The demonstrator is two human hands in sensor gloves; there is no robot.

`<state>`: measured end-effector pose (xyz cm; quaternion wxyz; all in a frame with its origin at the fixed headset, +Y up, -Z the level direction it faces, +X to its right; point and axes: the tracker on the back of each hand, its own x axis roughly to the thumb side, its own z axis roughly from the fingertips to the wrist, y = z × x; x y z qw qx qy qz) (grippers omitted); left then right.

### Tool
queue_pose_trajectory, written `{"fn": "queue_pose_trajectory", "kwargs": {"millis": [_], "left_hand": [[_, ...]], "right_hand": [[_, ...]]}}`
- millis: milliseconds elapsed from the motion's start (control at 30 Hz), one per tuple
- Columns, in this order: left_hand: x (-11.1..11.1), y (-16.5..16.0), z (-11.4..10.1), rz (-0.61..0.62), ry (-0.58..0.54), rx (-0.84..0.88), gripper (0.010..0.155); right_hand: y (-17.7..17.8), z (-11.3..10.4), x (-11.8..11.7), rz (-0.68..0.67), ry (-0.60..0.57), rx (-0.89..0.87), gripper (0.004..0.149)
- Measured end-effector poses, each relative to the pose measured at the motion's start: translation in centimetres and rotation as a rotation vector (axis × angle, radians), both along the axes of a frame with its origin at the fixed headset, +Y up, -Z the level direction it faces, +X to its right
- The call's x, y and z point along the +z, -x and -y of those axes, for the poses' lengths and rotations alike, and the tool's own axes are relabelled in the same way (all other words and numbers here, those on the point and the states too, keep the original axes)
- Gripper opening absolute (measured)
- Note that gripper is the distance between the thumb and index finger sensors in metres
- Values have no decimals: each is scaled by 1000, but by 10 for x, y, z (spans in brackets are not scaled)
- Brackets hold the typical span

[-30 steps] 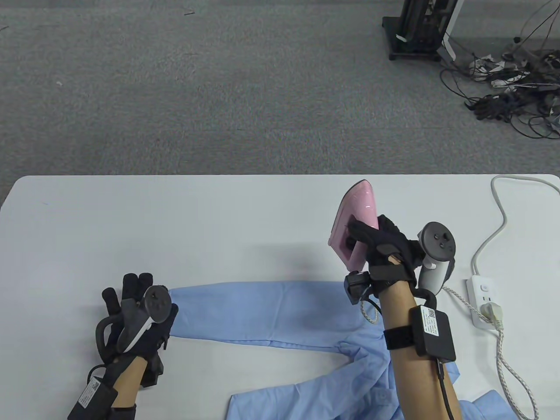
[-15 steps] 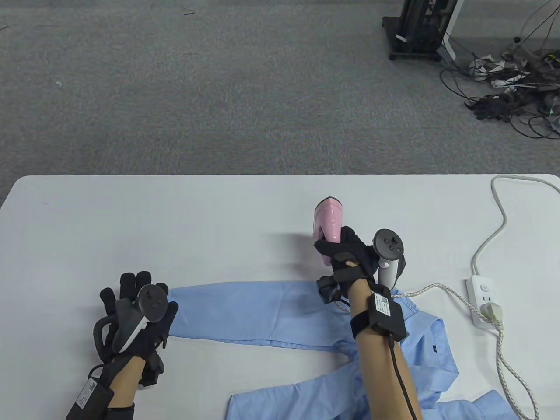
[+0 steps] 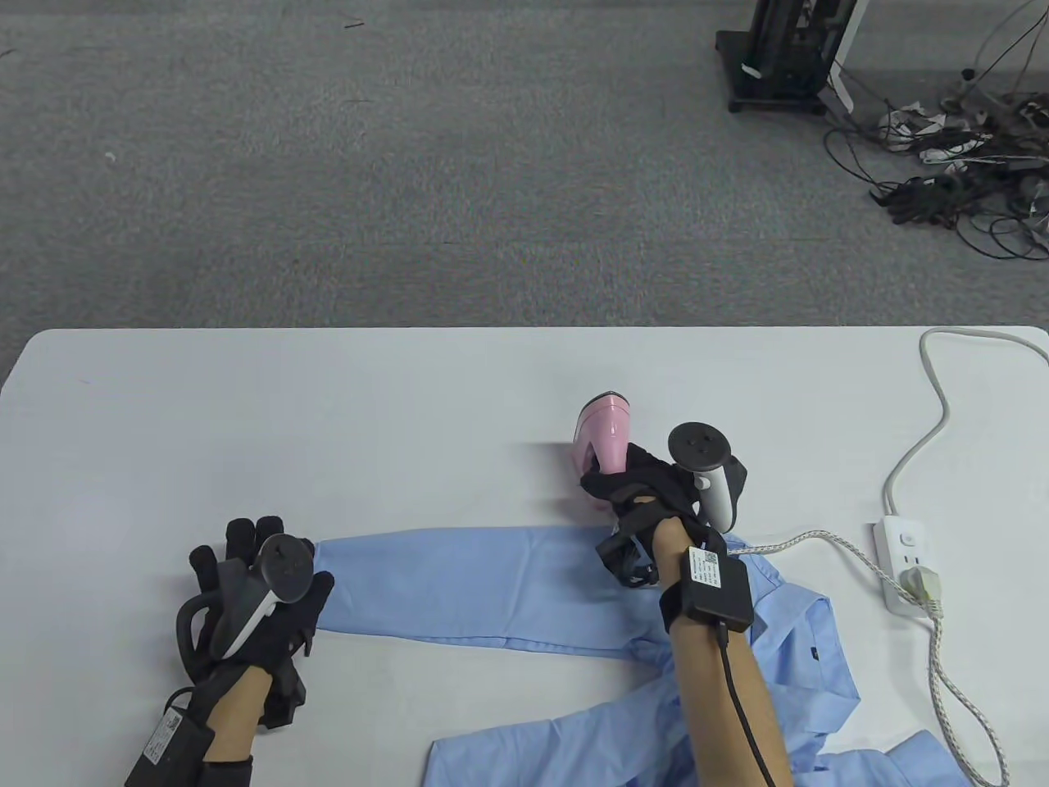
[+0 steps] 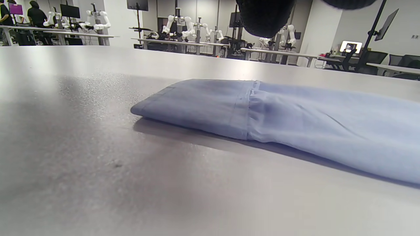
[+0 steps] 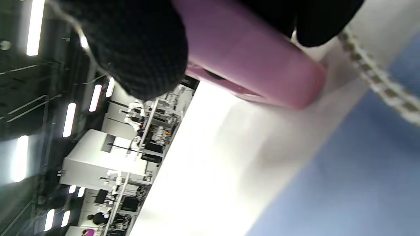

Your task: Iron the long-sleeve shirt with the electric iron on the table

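A light blue long-sleeve shirt (image 3: 524,590) lies on the white table (image 3: 328,410), one sleeve stretched left, its cuff (image 4: 200,105) flat in the left wrist view. My right hand (image 3: 647,484) grips the handle of a pink electric iron (image 3: 602,430) just beyond the sleeve's upper edge; the iron (image 5: 249,62) fills the top of the right wrist view, with blue cloth (image 5: 354,183) below it. My left hand (image 3: 254,574) rests with fingers spread at the cuff end of the sleeve, holding nothing.
A white power strip (image 3: 905,566) with the iron's braided cord (image 3: 951,689) plugged in lies at the right edge of the table. Its white cable (image 3: 934,410) runs to the far right corner. Beyond the table is grey carpet with a stand (image 3: 778,57) and tangled cables (image 3: 951,156).
My right hand has carried the iron left and down, from raised over the table's right middle to just beyond the sleeve. My left hand has barely moved.
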<state>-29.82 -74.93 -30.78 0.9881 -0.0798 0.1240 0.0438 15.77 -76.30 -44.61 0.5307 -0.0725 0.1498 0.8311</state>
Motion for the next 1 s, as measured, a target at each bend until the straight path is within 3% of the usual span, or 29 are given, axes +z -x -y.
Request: {"fn": "queue_pose_trajectory", "kwargs": {"millis": [167,267,367,467,633,833,1000], "left_hand": [[-1,0,-2,9,-10,14,67],[-1,2,1,10,-5,32,66],[-4,2,6,13,26,30,65],[-5,-1,5,34,38,57,65],[-5,2,4,23,16,70,66],[-3,2,4,24,14,65,67],[-1,-5,0,50,-9,48,67]], "right_hand": [[2,-2,5,-13,82,31,54],[4,-12,14,51,43,70,66],[4,-28,23,-22,-6,240,73],[0,-46,36,-23,-86,373,75],[-13,-63,59,3,-232,437,76],[-33,-89,94,47,-544,469,71],[-62,-121,117,102,-608,507,74]]}}
